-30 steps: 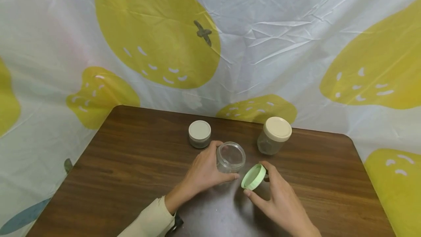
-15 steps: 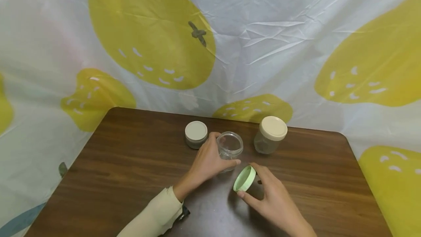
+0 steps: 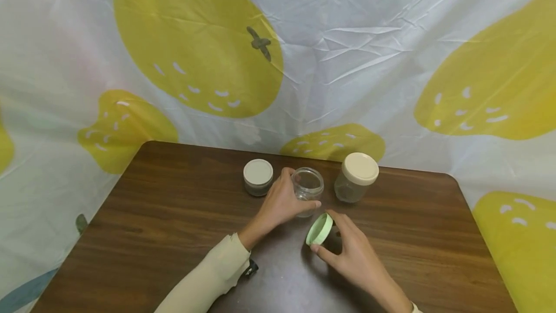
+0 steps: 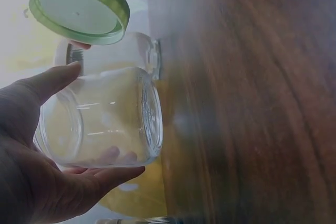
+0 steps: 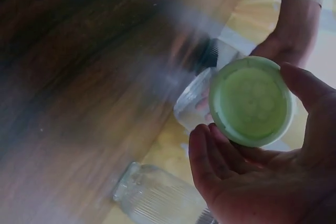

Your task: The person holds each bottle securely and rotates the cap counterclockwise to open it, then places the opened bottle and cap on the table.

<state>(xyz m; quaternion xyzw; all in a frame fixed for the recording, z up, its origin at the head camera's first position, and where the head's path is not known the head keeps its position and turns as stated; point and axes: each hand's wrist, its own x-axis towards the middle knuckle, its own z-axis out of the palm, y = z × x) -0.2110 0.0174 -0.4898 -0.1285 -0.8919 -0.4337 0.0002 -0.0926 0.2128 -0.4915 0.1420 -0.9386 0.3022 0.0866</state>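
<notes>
A clear, lidless jar (image 3: 307, 188) stands upright between the two closed jars, its mouth facing up. My left hand (image 3: 282, 202) grips it from the left, thumb on the near side and fingers round the far side. In the left wrist view the jar (image 4: 102, 121) looks empty. My right hand (image 3: 354, 250) holds a light green lid (image 3: 319, 229) by its edge between thumb and fingers. The lid is tilted, its hollow underside turned toward the jar, a short way in front and to the right of it. The right wrist view shows the lid's round top (image 5: 253, 102).
A short jar with a white lid (image 3: 258, 173) stands just left of my left hand. To the right is a taller ribbed jar with a cream lid (image 3: 357, 176). The brown wooden table (image 3: 182, 221) ends at a fruit-patterned cloth (image 3: 339, 76) hanging behind.
My left hand has moved the open jar away from me, toward the back between the other jars. My right hand has shifted a little left with the green lid, which is tipped more steeply.
</notes>
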